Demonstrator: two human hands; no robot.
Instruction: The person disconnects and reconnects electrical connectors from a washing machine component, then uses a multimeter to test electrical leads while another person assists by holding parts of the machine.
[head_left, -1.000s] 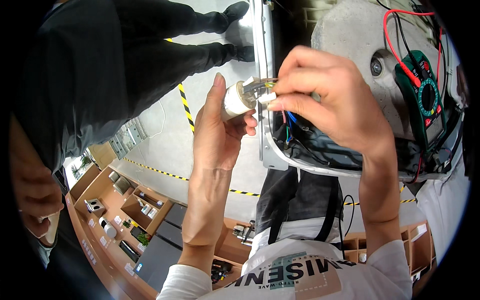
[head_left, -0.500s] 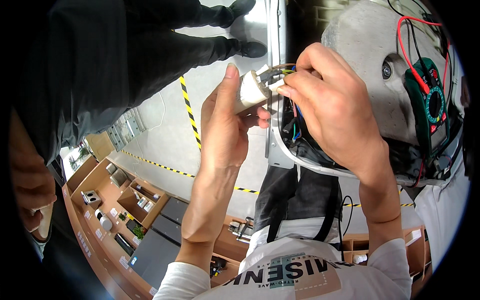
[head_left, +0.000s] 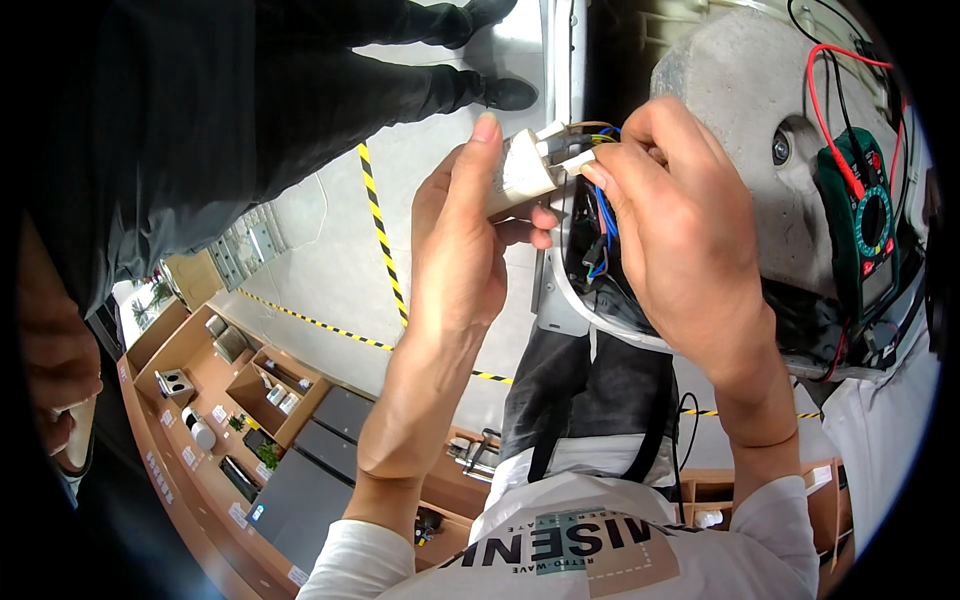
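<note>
My left hand [head_left: 462,225] is wrapped round a white cylindrical capacitor [head_left: 522,168], thumb along its upper side and fingers beneath. Terminals and wires come out of its right end. With thumb and forefinger, my right hand [head_left: 688,215] pinches a small white wire connector [head_left: 578,162] at that end. Whether the connector is fully seated on its terminal I cannot tell. Brown, yellow-green and blue wires run between the capacitor and the open machine housing, partly hidden behind my right hand. Below them hang blue wires [head_left: 606,215] and a dark plug.
On the right, a green multimeter [head_left: 872,215] with red and black leads leans by a grey concrete weight [head_left: 735,85]. The white housing rim [head_left: 590,315] curves below my right hand. Another person's dark-clothed legs [head_left: 400,95] stand at upper left, near striped floor tape [head_left: 375,220].
The capacitor has tilted slightly in my left hand and shifted a little right and up. My right hand has moved slightly right, still pinching the connector. The view has shifted a little.
</note>
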